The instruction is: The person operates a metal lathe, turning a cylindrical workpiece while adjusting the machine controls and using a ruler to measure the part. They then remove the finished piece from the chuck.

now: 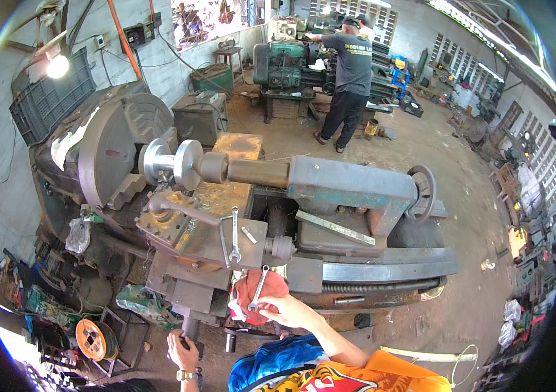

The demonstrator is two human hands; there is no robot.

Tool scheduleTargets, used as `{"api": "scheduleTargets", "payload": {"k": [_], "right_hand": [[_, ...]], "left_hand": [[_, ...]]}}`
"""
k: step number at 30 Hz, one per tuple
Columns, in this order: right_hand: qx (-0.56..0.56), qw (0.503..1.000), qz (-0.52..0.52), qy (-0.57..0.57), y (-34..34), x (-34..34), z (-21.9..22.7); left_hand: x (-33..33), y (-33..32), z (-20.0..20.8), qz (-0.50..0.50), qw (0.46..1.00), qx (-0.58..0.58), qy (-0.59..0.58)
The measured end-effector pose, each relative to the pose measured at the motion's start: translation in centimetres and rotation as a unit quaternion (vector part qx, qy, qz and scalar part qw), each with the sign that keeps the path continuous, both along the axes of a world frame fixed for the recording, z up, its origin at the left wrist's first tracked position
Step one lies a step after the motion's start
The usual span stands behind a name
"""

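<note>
The left hand (182,351), low in the view with a gold wristwatch on its wrist, is wrapping its fingers closed around a dark round crank handle (190,326) hanging under the lathe's carriage. To its right, the right hand (289,310) is pinching the lower end of a slim silver steel spanner (258,287) between thumb and fingertips, the other fingers loosely curled; the spanner is slanting up from the hand, its open jaw pointing at the carriage edge, and it is lying across a crumpled red rag (260,295) that the hand is also touching.

Just above, a second, larger silver spanner (235,235) is resting on the rusty flat top of the carriage (193,238), beside a small silver metal bar (248,235). Higher up, a shiny stepped steel workpiece (173,163) is sitting between the big grey round chuck (111,153) on the left and the blue-green tailstock (350,189) on the right, whose dark handwheel (424,189) is standing at the far end. A flat silver steel strip (333,227) is leaning on the tailstock base.

An orange cable reel (92,338) is lying on the floor at lower left. A lit bulb (57,66) is glowing on the pale wall. Across the dusty concrete floor (448,144), a person in a dark shirt (350,78) is standing at another green machine (284,62).
</note>
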State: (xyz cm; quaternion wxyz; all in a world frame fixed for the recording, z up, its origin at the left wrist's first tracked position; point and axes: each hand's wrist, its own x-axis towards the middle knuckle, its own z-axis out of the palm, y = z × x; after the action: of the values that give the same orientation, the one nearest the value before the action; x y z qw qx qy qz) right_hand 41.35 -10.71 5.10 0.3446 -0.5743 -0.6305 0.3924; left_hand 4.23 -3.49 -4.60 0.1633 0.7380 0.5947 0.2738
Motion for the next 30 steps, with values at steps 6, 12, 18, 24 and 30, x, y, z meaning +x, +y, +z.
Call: {"api": "scheduleTargets", "payload": {"k": [6, 12, 18, 24, 30], "right_hand": [[0.012, 0.999, 0.000, 0.046, 1.7, 3.5, 2.3], [0.000, 0.999, 0.030, 0.042, 2.6, 5.8, 2.6], [0.062, 0.996, 0.030, 0.049, 3.6, 11.0, 4.0], [0.181, 0.955, -0.178, -0.151, 3.0, 26.8, 10.9], [0.223, 0.852, -0.449, -0.152, 3.9, 40.5, 12.5]], "left_hand": [[0.6, -0.1, 0.4, 0.009, 0.999, 0.043, 0.018], [0.8, -0.2, 0.1, 0.057, 0.996, 0.024, 0.069], [0.6, 0.2, -1.0, 0.044, 0.995, 0.058, 0.065], [0.9, -0.3, -0.3, 0.071, 0.996, -0.009, 0.053], [2.2, -0.7, 1.6, 0.069, 0.991, 0.051, 0.106]]}}
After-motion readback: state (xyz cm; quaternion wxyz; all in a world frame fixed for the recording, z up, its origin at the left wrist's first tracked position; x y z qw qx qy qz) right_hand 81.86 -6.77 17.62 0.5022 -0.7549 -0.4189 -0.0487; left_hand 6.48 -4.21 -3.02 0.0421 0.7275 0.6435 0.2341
